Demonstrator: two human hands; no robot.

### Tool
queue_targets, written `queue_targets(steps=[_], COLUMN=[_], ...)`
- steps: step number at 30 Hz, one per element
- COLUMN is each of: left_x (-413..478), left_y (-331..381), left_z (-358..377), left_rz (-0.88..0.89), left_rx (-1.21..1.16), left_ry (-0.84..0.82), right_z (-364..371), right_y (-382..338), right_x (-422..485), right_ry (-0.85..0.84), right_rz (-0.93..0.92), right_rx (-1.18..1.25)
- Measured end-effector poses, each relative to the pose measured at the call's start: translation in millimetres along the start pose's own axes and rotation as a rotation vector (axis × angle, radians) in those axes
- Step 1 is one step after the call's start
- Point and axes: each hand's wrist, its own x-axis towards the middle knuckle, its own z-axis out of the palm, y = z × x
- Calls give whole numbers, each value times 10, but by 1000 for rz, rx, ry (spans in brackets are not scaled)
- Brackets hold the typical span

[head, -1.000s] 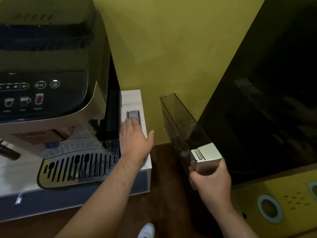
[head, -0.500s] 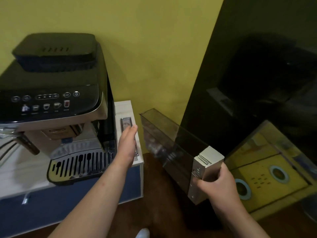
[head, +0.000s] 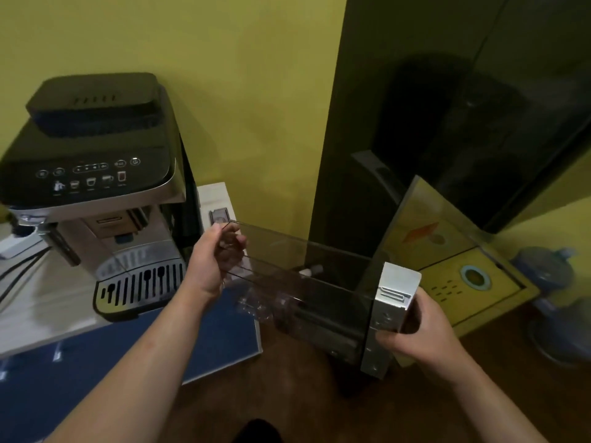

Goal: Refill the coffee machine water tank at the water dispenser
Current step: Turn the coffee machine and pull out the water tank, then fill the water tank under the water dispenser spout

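The clear, smoky water tank (head: 307, 282) with a silver front end hangs in the air between my hands, out of the coffee machine (head: 96, 187). My right hand (head: 419, 334) grips the silver end at the lower right. My left hand (head: 214, 257) holds the tank's far left end, fingers curled over its rim. The tank looks empty. The black and silver coffee machine stands on a white counter (head: 48, 302) at the left. A tall black appliance (head: 447, 123), perhaps the water dispenser, stands at the right, with a yellow tray (head: 499, 292) at its base.
A yellow wall is behind. A small grey part (head: 220, 215) lies on the counter's right end, beside the machine. The counter has a blue front (head: 112, 362). Bluish water bottles (head: 550, 282) stand on the brown floor at the far right. Cables run at the far left.
My left hand has left the counter beside the machine and taken hold of the tank's far end. The tank has swung lower and more level, and my view has pulled back.
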Motion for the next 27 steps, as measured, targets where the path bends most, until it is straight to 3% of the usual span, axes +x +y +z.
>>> queue_targets(steps=[3,10,14,20,27], left_x=[-145,-565,-919,-1409,-1766], left_y=[-18,42,60,-85,-235], left_z=[63,158,192,265,686], left_rz=[1,33,44,16,3], left_rx=[-64,-84,-55,47,55], left_ry=[29,-30,-78,-188,-434], right_z=[22,161,87,64,-192], right_y=[-19,40,127,344,556], right_x=[-122,-459,-749,-1321,-1936], right_ry=[56,393,444,616,821], right_rz=[-20,-175,-219,-247,-226], right_rx=[115,248,268,249,270])
